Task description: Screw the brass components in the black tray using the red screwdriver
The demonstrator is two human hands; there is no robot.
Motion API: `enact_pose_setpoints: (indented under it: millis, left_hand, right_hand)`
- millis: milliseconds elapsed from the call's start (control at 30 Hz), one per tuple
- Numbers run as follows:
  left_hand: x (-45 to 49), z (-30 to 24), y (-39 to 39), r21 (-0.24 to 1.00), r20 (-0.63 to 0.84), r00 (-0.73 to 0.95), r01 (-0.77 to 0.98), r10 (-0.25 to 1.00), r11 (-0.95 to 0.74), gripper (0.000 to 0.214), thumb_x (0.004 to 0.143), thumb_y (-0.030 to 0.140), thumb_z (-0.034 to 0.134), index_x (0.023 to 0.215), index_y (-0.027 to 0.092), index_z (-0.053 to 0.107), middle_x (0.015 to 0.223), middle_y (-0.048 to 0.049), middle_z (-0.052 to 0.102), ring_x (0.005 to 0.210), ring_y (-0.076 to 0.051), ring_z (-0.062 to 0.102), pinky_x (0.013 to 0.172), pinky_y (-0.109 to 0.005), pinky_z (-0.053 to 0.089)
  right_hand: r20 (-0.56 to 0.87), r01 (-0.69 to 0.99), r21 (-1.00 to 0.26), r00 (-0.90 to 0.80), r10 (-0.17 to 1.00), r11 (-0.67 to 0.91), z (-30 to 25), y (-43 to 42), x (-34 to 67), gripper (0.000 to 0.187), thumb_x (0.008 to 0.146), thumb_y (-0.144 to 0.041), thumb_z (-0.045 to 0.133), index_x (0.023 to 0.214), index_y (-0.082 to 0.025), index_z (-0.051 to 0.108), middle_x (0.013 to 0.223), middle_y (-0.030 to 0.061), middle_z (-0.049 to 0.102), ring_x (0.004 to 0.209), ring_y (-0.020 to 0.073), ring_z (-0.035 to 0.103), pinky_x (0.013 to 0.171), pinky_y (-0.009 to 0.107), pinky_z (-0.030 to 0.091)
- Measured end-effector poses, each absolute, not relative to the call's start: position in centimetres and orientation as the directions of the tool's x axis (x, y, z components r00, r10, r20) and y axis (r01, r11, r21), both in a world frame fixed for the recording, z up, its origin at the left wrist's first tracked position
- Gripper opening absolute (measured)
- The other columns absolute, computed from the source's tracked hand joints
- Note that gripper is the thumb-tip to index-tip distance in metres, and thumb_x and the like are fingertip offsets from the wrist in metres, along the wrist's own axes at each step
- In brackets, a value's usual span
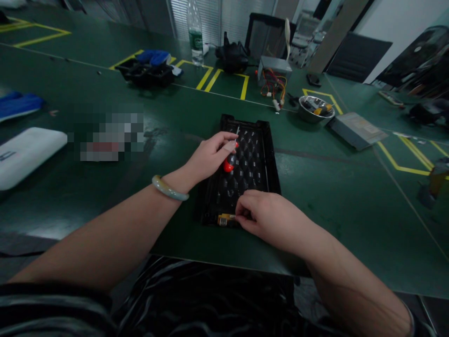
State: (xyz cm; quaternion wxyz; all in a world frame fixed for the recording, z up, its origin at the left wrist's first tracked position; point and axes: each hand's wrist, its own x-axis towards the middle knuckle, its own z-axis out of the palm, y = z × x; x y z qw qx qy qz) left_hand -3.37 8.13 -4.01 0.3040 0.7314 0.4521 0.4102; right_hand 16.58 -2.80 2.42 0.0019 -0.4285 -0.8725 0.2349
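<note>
A black keyboard-like device [259,128] lies face down on the green table, its long side running away from me. My left hand [210,157] is closed around a small screwdriver with a red handle [229,162], its thin shaft pointing up past my fingers over the device's left side. My right hand [264,215] rests on the near end of the device, fingers pinched at a gold and black battery [224,219] that lies in a slot there. A pale green bangle [168,188] circles my left wrist.
A metal bowl [315,110] with small parts, a grey flat box [356,128], a power supply with coloured wires [273,75], a water bottle [194,32], a black tool tray [149,72] and a white object [24,154] stand around. Yellow tape lines mark the table.
</note>
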Motion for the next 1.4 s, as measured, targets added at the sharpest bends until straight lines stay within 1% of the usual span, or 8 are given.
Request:
enact_pose_setpoints:
  millis: [133, 467, 600, 700, 800, 1000, 1233, 1400]
  left_hand:
    - [-3.4, -4.1, 8.2, 0.815, 0.33, 0.255, 0.408, 0.909, -0.411, 0.035, 0.104, 0.041, 0.05, 0.13, 0.021, 0.062, 0.103, -0.0028, 0.075, 0.097, -0.017, 0.071, 0.093, -0.034, 0.055]
    - [-3.3, -4.2, 8.2, 0.821, 0.335, 0.253, 0.394, 0.908, -0.413, 0.036, 0.103, 0.042, 0.05, 0.13, 0.021, 0.063, 0.103, -0.0035, 0.075, 0.096, -0.017, 0.071, 0.091, -0.034, 0.055]
    - [-3.4, -3.8, 8.0, 0.795, 0.341, 0.258, 0.434, 0.904, -0.424, 0.037, 0.104, 0.042, 0.049, 0.13, 0.021, 0.063, 0.103, -0.0025, 0.075, 0.094, -0.017, 0.07, 0.094, -0.035, 0.052]
    - [-3.7, -3.3, 7.7, 0.695, 0.377, 0.27, 0.55, 0.886, -0.464, 0.035, 0.101, 0.041, 0.052, 0.13, 0.024, 0.064, 0.107, -0.002, 0.075, 0.099, -0.02, 0.068, 0.101, -0.041, 0.046]
    - [-3.8, -2.7, 7.0, 0.476, 0.357, 0.305, 0.754, 0.883, -0.453, 0.044, 0.094, 0.048, 0.062, 0.133, 0.028, 0.064, 0.121, -0.0052, 0.072, 0.118, -0.031, 0.058, 0.104, -0.051, 0.038]
    - [-3.8, -2.3, 6.1, 0.23, 0.232, 0.393, 0.867, 0.89, -0.442, 0.072, 0.083, 0.062, 0.069, 0.147, 0.032, 0.056, 0.128, -0.009, 0.068, 0.124, -0.04, 0.047, 0.099, -0.053, 0.033]
    - [-3.9, -3.2, 6.5, 0.26, 0.389, 0.431, 0.797, 0.814, -0.546, 0.061, 0.08, 0.047, 0.075, 0.139, 0.036, 0.063, 0.107, -0.0056, 0.077, 0.112, -0.037, 0.053, 0.097, -0.053, 0.031]
    - [-3.7, -2.4, 6.3, 0.386, 0.453, 0.322, 0.77, 0.831, -0.509, 0.061, 0.08, 0.034, 0.072, 0.14, 0.03, 0.059, 0.104, -0.0036, 0.077, 0.102, -0.031, 0.066, 0.099, -0.053, 0.035]
  right_hand:
    - [-0.168, 0.714, -0.416, -0.669, 0.724, 0.563, 2.4, -2.8, 16.6, 0.014, 0.094, -0.022, 0.062, 0.105, -0.023, 0.071, 0.1, -0.0011, 0.071, 0.082, 0.0134, 0.064, 0.074, 0.029, 0.046]
    - [-0.16, 0.689, -0.417, -0.698, 0.698, 0.593, 2.3, -2.4, 17.2, 0.017, 0.095, -0.023, 0.062, 0.103, -0.026, 0.077, 0.103, -0.0025, 0.075, 0.093, 0.0151, 0.069, 0.084, 0.03, 0.051]
    - [-0.112, 0.76, -0.395, -0.597, 0.794, 0.516, 2.4, -1.6, 17.7, 0.018, 0.098, -0.031, 0.06, 0.103, -0.028, 0.077, 0.101, -0.0036, 0.077, 0.091, 0.0164, 0.07, 0.081, 0.032, 0.051]
    - [0.037, 0.848, -0.344, -0.418, 0.908, 0.404, 2.3, -0.7, 18.4, 0.021, 0.099, -0.031, 0.057, 0.105, -0.026, 0.076, 0.106, -0.0002, 0.076, 0.095, 0.0189, 0.07, 0.084, 0.035, 0.051]
    - [0.137, 0.888, -0.327, -0.293, 0.946, 0.322, 1.7, 0.2, 19.0, 0.023, 0.098, -0.026, 0.055, 0.111, -0.023, 0.075, 0.108, 0.0037, 0.073, 0.095, 0.0209, 0.069, 0.085, 0.036, 0.05]
    - [0.173, 0.878, -0.335, -0.298, 0.939, 0.341, 1.3, 0.8, 19.3, 0.022, 0.095, -0.02, 0.056, 0.107, -0.02, 0.075, 0.105, 0.0062, 0.07, 0.089, 0.0193, 0.063, 0.084, 0.036, 0.046]
    - [0.09, 0.739, -0.527, -0.443, 0.892, 0.42, 2.7, 0.0, 19.3, 0.012, 0.091, -0.025, 0.063, 0.096, -0.022, 0.073, 0.087, -0.0009, 0.067, 0.078, 0.0114, 0.06, 0.073, 0.026, 0.044]
    - [0.276, 0.778, -0.355, -0.442, 0.854, 0.517, 1.3, 0.2, 18.7, 0.048, 0.096, -0.022, 0.056, 0.143, -0.021, 0.054, 0.107, 0.005, 0.07, 0.093, 0.018, 0.063, 0.087, 0.034, 0.047]
